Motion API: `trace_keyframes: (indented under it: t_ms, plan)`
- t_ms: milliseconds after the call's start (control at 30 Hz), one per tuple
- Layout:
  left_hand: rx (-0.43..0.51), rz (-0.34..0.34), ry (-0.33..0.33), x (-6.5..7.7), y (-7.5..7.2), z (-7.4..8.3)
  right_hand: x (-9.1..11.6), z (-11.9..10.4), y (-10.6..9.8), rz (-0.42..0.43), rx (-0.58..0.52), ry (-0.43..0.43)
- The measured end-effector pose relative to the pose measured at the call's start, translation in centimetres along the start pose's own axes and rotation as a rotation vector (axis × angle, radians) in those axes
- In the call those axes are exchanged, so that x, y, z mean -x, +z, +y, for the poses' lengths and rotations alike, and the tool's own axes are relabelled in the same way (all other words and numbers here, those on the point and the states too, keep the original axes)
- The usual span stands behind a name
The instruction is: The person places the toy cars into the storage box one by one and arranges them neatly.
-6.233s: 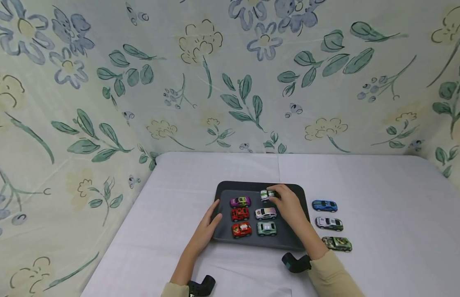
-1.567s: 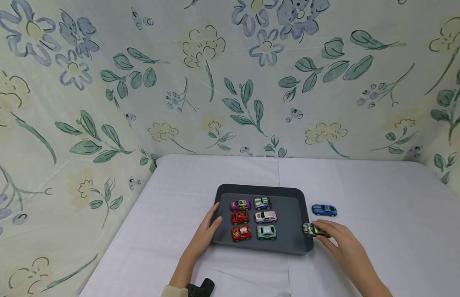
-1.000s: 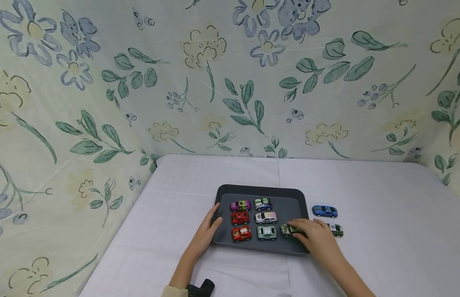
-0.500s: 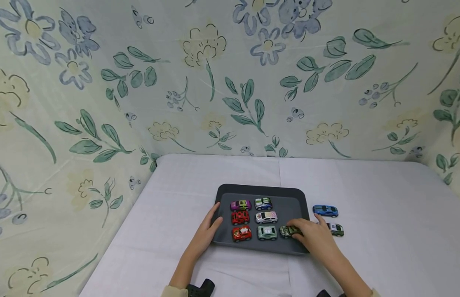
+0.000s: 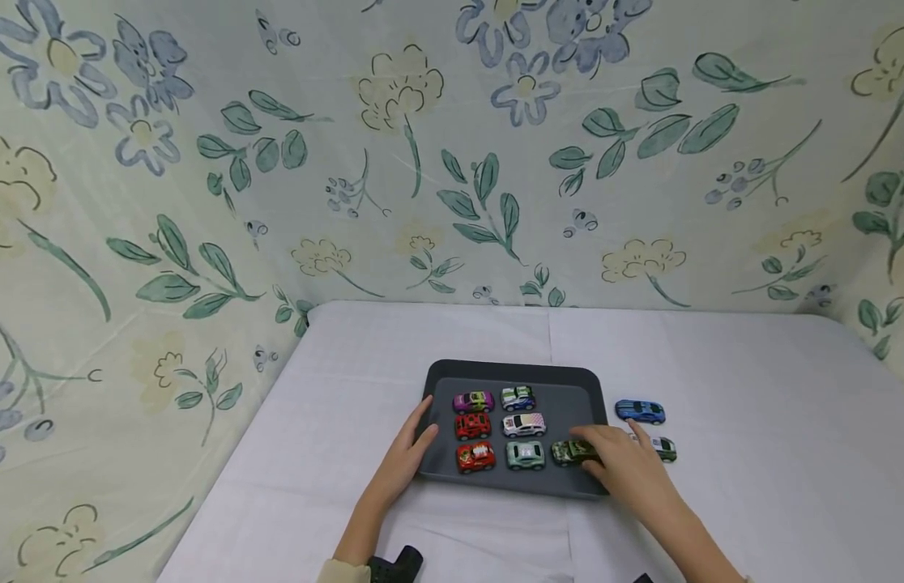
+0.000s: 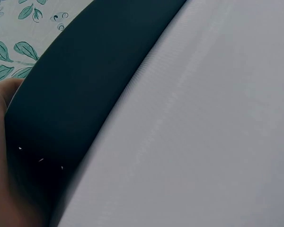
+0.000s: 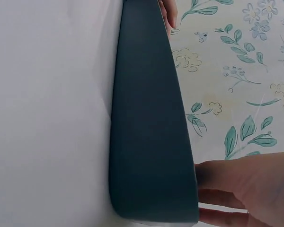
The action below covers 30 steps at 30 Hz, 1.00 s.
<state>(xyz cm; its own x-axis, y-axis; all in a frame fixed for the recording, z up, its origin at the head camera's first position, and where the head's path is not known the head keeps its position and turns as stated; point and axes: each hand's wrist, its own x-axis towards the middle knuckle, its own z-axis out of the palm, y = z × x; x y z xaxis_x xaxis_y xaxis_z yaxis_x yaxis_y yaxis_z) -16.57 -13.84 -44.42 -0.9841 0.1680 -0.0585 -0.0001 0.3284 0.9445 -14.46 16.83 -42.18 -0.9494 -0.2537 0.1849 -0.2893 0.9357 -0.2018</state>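
Observation:
On the dark grey tray (image 5: 488, 482) several toy cars stand in rows. My right hand (image 5: 630, 465) is at the tray's right side, with finger and thumb either side of the rear of a camouflage toy car (image 5: 569, 453). That car sits on the tray floor, right of a mint green toy car (image 5: 525, 455). My left hand (image 5: 402, 453) rests against the tray's left edge with straight fingers. The left wrist view shows the tray wall (image 6: 85, 80) beside that hand. The right wrist view shows the wall (image 7: 151, 118) hiding my right fingertips and the cars.
Right of the tray, a blue toy car (image 5: 640, 411) and a white-and-green toy car (image 5: 666, 449), partly hidden by my hand, stand on the white cloth (image 5: 773, 453). A purple car (image 5: 473, 402) occupies the tray's back left. Floral fabric (image 5: 452, 162) hangs behind.
My right hand has brought the camouflage car from the right of the tray onto its floor. Since then the fingers have shifted slightly back along it. The left hand stays put.

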Motion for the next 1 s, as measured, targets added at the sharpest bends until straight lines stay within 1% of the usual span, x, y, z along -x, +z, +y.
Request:
trace_keyframes:
  t_ms: [133,267,367,600,700,767,833,1000]
  plan:
    - [0.005,-0.002,-0.004,0.0,0.0,0.2,0.5,0.0,-0.6,0.037,0.003,-0.006]
    - [0.006,-0.003,-0.003,-0.1,0.0,0.2,1.0,0.4,-1.0,0.111,0.015,-0.025]
    - [0.013,-0.002,0.003,-0.3,0.0,-0.1,1.5,0.9,-1.2,0.166,0.006,-0.020]
    - [0.024,0.019,0.002,-1.5,0.3,-2.8,2.7,3.5,-1.0,0.311,-0.054,0.016]
    - [0.017,0.026,0.004,-1.5,0.3,-3.2,2.8,4.9,-0.7,0.366,-0.056,0.021]
    - [0.024,0.024,0.004,-1.5,0.3,-3.1,2.8,5.8,-0.5,0.391,-0.053,0.029]
    - [0.032,0.017,-0.001,-1.4,0.3,-2.7,2.7,6.7,-0.2,0.398,-0.052,0.039]
    - [0.022,0.003,-0.008,-0.6,0.1,-1.0,2.8,8.6,0.8,0.373,-0.077,0.062]
